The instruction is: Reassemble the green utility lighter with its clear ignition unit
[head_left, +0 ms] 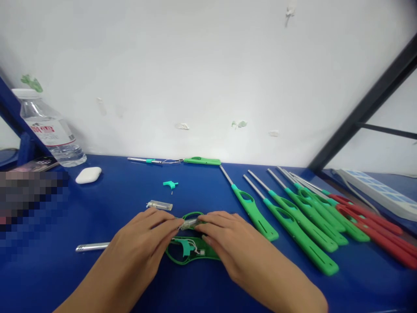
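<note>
An opened green lighter shell (208, 253) lies on the blue table, with a teal trigger (186, 248), white wires and a small metal part inside. Its metal tube (93, 247) sticks out to the left from under my left hand (146, 239). Above the shell, a small clear part (188, 224) is pinched between the fingertips of my left hand and my right hand (228, 234). A green ring-shaped handle piece (192, 214) shows behind the fingers. Just beyond my left hand lies a clear fuel tank (160, 205), and farther back a loose teal trigger (170, 184).
Several green lighters (295, 234) and red lighters (384, 234) lie on the right. An opened lighter (202, 161) rests by the wall. A water bottle (52, 130) and a white case (88, 175) stand at the left. A power strip (381, 191) is far right.
</note>
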Motion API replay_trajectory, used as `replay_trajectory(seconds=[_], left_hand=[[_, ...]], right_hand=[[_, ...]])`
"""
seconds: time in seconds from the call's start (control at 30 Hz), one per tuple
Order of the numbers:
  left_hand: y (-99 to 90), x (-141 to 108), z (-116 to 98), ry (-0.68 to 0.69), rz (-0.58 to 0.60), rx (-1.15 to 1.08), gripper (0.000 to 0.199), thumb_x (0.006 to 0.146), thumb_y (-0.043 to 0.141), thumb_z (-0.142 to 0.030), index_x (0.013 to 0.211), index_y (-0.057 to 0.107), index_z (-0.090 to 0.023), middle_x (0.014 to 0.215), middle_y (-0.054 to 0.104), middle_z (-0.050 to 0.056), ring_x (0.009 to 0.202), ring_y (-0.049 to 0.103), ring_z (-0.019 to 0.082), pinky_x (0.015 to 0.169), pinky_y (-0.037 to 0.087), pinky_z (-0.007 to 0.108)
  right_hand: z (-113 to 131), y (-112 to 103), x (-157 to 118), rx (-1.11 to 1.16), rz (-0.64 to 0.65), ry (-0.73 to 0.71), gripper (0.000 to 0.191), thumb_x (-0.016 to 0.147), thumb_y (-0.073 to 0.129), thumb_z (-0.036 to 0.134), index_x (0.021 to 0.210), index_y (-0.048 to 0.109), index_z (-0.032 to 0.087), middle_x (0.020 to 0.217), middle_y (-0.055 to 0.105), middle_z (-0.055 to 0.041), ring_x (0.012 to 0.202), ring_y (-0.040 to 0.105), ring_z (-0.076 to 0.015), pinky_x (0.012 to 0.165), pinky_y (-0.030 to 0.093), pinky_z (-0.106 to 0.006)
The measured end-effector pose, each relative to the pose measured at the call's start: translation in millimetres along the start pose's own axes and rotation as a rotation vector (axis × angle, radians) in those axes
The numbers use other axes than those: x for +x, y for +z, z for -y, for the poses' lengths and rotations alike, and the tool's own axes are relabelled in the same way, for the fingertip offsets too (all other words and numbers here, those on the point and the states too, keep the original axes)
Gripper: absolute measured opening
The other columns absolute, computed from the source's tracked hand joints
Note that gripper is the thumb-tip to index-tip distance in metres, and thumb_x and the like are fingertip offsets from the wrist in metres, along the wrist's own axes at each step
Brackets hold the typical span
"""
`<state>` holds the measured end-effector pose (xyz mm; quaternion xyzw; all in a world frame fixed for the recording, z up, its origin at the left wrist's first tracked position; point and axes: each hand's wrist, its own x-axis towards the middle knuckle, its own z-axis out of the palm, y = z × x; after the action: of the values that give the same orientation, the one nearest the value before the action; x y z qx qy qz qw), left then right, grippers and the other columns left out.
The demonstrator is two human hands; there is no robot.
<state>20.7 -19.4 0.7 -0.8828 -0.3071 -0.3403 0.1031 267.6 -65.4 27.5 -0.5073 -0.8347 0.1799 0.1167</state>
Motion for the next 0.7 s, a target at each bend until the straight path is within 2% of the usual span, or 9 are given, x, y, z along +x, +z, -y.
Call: replay_trajectory(seconds=[0.13,0.27,0.37,0.43,0.53,0.6,0.7], left_hand=[[-4.0,3.2,-6.5,-0.008,-0.045,-0.086,0.032,0.118,0.047,-0.017,0.111,0.078,-0.024,0.098,0.084,-0.002,0.085,0.081,0.015,0.081,0.065,0.027],[-6.2,5.1,-11.5,0.004,-0.084,-0.105,0.026,0.117,0.051,-0.014,0.115,0.074,-0.026,0.099,0.082,-0.003,0.087,0.079,0.015,0.084,0.063,0.027],[-8.7,5.5,-13.7,-0.025,-0.094,-0.123,0.022,0.117,0.053,-0.014,0.119,0.072,-0.026,0.104,0.081,-0.003,0.094,0.078,0.013,0.092,0.061,0.024],[-10.5,4.6,-14.7,-0.049,-0.107,-0.140,0.020,0.116,0.056,-0.015,0.120,0.071,-0.027,0.108,0.081,-0.003,0.098,0.077,0.012,0.095,0.061,0.022],[-11.8,0.8,-15.6,-0.105,-0.161,-0.139,0.018,0.114,0.060,-0.017,0.117,0.072,-0.030,0.110,0.081,-0.004,0.100,0.078,0.013,0.097,0.063,0.024],[-11.7,-2.9,-16.3,-0.162,-0.192,-0.135,0.018,0.114,0.063,-0.020,0.118,0.074,-0.033,0.113,0.082,-0.006,0.102,0.079,0.014,0.100,0.063,0.026],[-11.4,-7.4,-18.2,-0.225,-0.221,-0.153,0.018,0.113,0.067,-0.025,0.122,0.076,-0.038,0.114,0.083,-0.012,0.104,0.080,0.012,0.105,0.062,0.025]], right_hand=[[2.0,-2.4,-1.7,-0.024,0.014,0.002,0.044,0.119,0.048,0.016,0.155,0.068,0.032,0.171,0.064,-0.0028,0.157,0.060,-0.0295,0.135,0.043,-0.068],[3.3,-4.8,-1.6,-0.034,0.109,-0.025,0.064,0.116,0.046,0.009,0.174,0.051,0.037,0.185,0.044,0.0046,0.171,0.042,-0.0247,0.141,0.037,-0.059],[4.5,-6.4,-0.7,-0.014,0.131,-0.054,0.073,0.112,0.046,0.002,0.176,0.047,0.036,0.187,0.040,0.0058,0.174,0.036,-0.0226,0.142,0.035,-0.056],[5.1,-7.4,-0.9,-0.001,0.085,-0.075,0.070,0.112,0.047,0.002,0.173,0.052,0.035,0.185,0.046,0.0030,0.171,0.042,-0.0234,0.141,0.037,-0.056],[5.2,-8.3,-2.3,0.009,-0.048,-0.127,0.062,0.112,0.050,0.001,0.162,0.063,0.036,0.173,0.062,-0.0015,0.156,0.060,-0.0252,0.134,0.047,-0.056],[4.1,-8.5,-3.1,0.006,-0.125,-0.157,0.065,0.107,0.051,-0.005,0.153,0.067,0.037,0.162,0.069,-0.0012,0.141,0.070,-0.0245,0.125,0.055,-0.053],[0.3,-8.3,-3.6,-0.022,-0.202,-0.198,0.074,0.095,0.050,-0.015,0.143,0.073,0.036,0.148,0.075,0.0004,0.123,0.076,-0.0226,0.110,0.061,-0.044]])
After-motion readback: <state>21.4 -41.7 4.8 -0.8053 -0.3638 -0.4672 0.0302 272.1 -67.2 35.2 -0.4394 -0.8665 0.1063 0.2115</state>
